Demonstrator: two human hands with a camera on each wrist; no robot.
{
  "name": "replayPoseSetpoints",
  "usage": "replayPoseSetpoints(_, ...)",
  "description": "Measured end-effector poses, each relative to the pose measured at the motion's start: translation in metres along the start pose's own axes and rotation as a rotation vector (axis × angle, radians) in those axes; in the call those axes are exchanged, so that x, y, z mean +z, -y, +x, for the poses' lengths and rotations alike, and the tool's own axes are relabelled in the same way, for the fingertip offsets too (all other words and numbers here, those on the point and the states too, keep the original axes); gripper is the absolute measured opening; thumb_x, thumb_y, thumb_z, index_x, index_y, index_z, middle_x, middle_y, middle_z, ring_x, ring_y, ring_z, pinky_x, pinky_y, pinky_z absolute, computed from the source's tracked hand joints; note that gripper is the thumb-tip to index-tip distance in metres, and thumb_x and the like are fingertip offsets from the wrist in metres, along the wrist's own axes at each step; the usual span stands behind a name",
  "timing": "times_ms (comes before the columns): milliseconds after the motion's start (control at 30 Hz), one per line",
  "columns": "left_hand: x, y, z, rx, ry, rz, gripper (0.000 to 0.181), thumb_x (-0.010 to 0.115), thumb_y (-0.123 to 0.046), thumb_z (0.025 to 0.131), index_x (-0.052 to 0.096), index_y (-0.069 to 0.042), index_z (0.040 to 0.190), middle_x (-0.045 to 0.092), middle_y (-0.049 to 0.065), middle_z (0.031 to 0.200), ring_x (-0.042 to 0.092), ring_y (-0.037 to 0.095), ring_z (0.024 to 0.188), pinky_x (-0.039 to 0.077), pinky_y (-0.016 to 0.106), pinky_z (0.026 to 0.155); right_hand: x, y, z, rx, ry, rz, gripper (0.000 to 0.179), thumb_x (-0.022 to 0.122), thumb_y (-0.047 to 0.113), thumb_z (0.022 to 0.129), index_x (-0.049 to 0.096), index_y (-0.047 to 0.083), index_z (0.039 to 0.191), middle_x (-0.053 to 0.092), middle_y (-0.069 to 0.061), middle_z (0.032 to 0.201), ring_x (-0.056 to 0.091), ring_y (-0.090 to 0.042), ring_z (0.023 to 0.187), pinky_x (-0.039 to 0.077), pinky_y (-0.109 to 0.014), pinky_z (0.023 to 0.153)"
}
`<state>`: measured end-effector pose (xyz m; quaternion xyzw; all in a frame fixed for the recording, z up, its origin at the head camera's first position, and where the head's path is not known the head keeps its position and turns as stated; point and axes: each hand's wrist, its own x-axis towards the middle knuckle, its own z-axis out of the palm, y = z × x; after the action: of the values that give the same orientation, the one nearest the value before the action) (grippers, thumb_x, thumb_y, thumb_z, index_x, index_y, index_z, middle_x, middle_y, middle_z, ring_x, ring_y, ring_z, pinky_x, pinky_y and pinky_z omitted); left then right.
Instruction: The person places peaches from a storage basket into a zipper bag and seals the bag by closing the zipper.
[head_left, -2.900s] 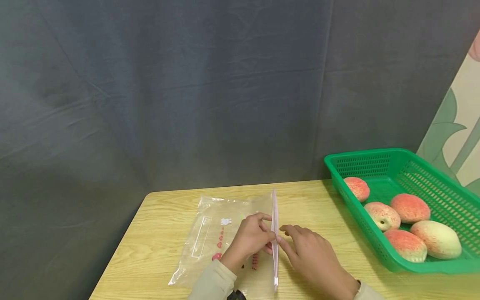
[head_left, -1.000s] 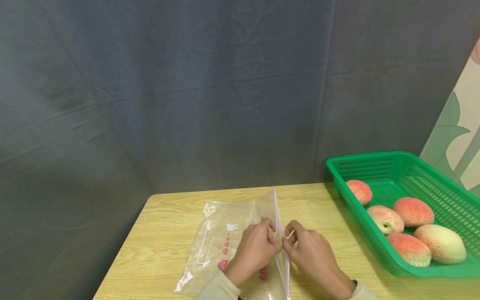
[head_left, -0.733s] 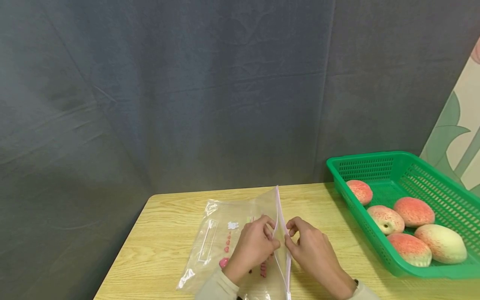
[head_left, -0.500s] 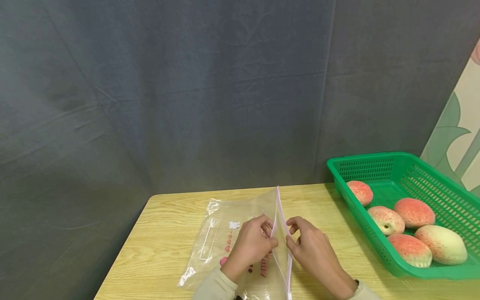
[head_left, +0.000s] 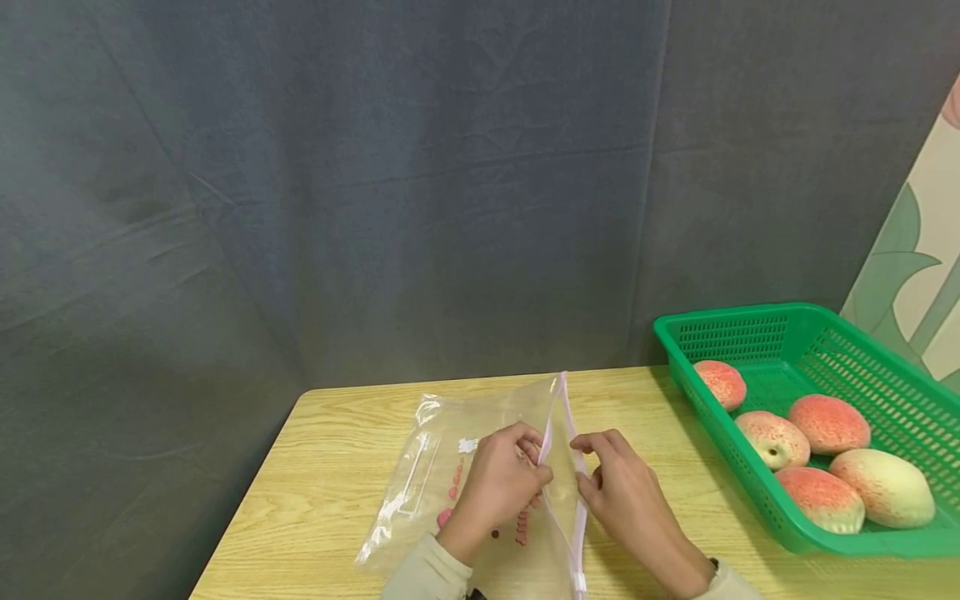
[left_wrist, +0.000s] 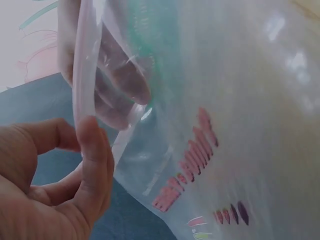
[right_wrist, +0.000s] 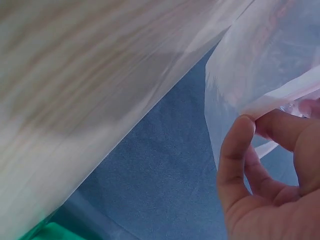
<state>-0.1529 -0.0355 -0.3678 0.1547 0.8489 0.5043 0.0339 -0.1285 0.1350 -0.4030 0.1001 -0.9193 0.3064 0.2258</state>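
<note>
A clear zip bag (head_left: pixel 427 467) printed with a white rabbit-like figure, pink hearts and lettering lies on the wooden table, its mouth facing right. My left hand (head_left: pixel 498 479) pinches the near-left lip of the mouth between thumb and fingers. The opposite lip is pinched by my right hand (head_left: pixel 626 496). Between them the mouth gapes, edged by a pale pink zip strip (left_wrist: pixel 86 65). A white slider (head_left: pixel 579 582) sits at the strip's lower end. In the right wrist view, thumb and index finger (right_wrist: pixel 237 137) meet on the strip.
A green plastic basket (head_left: pixel 750 467) with several peaches, one of them a pale peach (head_left: pixel 885 487), stands at the table's right. A dark grey cloth (head_left: pixel 465 192) hangs behind the table (head_left: pixel 300 483). A painted wall (head_left: pixel 930 267) shows at far right.
Earliest, the bag's lips lay close together. They have since been drawn apart, the right hand moving slightly right and the left hand slightly left, so the mouth gapes wider.
</note>
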Motion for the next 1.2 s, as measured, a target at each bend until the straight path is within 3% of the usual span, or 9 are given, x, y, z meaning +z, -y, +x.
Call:
replayPoseSetpoints(200,-0.003,-0.006,-0.002,0.031,-0.063,-0.002,0.028,0.066,0.006,0.079,0.066,0.001,0.107,0.063,0.003,0.087,0.06,0.001,0.045,0.051,0.018,0.045,0.001,-0.001,0.0,-0.021,-0.024,-0.008,0.038,0.078,-0.007,0.071,0.069,0.01,0.104,0.064,-0.006,0.099,0.045,0.006,0.061,0.04,-0.015,0.049)
replayPoseSetpoints(367,-0.009,-0.013,-0.004,0.04,-0.108,0.008,0.029,0.066,0.006,0.079,0.066,0.003,0.108,0.063,0.003,0.087,0.061,0.003,0.046,0.052,0.017,0.046,0.0,-0.001,0.001,0.002,0.002,-0.003,0.037,0.077,-0.007,0.072,0.069,0.009,0.105,0.064,-0.008,0.1,0.047,0.003,0.061,0.041,-0.015,0.049)
replayPoseSetpoints(567,-0.016,-0.019,-0.004,0.042,-0.292,-0.09,0.019,0.066,0.007,0.079,0.069,-0.003,0.095,0.062,0.004,0.081,0.062,0.009,0.048,0.054,0.022,0.044,-0.003,-0.002,0.002,0.031,0.019,-0.002,0.039,0.077,-0.006,0.073,0.07,0.008,0.108,0.062,-0.009,0.105,0.05,0.0,0.062,0.041,-0.015,0.049)
replayPoseSetpoints(667,-0.018,-0.019,-0.003,0.057,-0.348,-0.102,0.016,0.067,0.006,0.079,0.07,-0.004,0.091,0.064,0.006,0.081,0.061,0.006,0.051,0.054,0.022,0.044,-0.004,-0.003,0.003,0.039,0.026,0.0,0.039,0.077,-0.006,0.073,0.07,0.007,0.109,0.061,-0.01,0.108,0.05,0.0,0.062,0.041,-0.016,0.048)
replayPoseSetpoints(767,-0.019,-0.017,-0.002,0.1,-0.396,0.015,0.017,0.068,0.006,0.077,0.071,-0.005,0.089,0.064,0.004,0.078,0.059,0.003,0.056,0.053,0.019,0.051,-0.004,-0.003,0.004,0.04,0.024,-0.004,0.039,0.077,-0.006,0.073,0.07,0.007,0.109,0.061,-0.011,0.109,0.05,0.0,0.061,0.041,-0.015,0.048)
replayPoseSetpoints(933,-0.018,-0.013,-0.001,0.224,-0.524,0.351,0.019,0.071,0.007,0.07,0.074,-0.007,0.083,0.059,-0.002,0.071,0.055,0.005,0.058,0.045,0.018,0.056,-0.003,-0.004,0.003,0.027,-0.004,-0.008,0.039,0.076,-0.006,0.072,0.07,0.006,0.109,0.061,-0.011,0.11,0.049,0.002,0.061,0.041,-0.015,0.048)
replayPoseSetpoints(1033,-0.017,-0.012,-0.002,0.265,-0.531,0.405,0.02,0.072,0.009,0.07,0.075,-0.006,0.082,0.059,-0.001,0.072,0.059,0.007,0.059,0.046,0.017,0.055,-0.002,-0.004,0.003,0.017,-0.014,-0.008,0.039,0.076,-0.006,0.072,0.071,0.006,0.109,0.061,-0.011,0.11,0.049,0.003,0.061,0.041,-0.015,0.048)
replayPoseSetpoints(1133,-0.017,-0.012,-0.002,0.25,-0.479,0.348,0.026,0.071,0.011,0.071,0.077,-0.006,0.089,0.06,0.001,0.076,0.063,0.006,0.061,0.049,0.015,0.055,-0.001,-0.004,0.002,0.005,-0.02,-0.014,0.039,0.076,-0.006,0.072,0.071,0.006,0.109,0.061,-0.011,0.111,0.049,0.004,0.061,0.041,-0.015,0.047)
replayPoseSetpoints(1200,-0.017,-0.012,-0.002,0.206,-0.439,0.274,0.029,0.07,0.011,0.073,0.078,-0.007,0.094,0.06,0.001,0.077,0.062,0.004,0.06,0.049,0.015,0.055,-0.001,-0.004,0.002,0.002,-0.02,-0.013,0.038,0.076,-0.006,0.073,0.072,0.005,0.109,0.061,-0.01,0.111,0.049,0.005,0.061,0.041,-0.015,0.047)
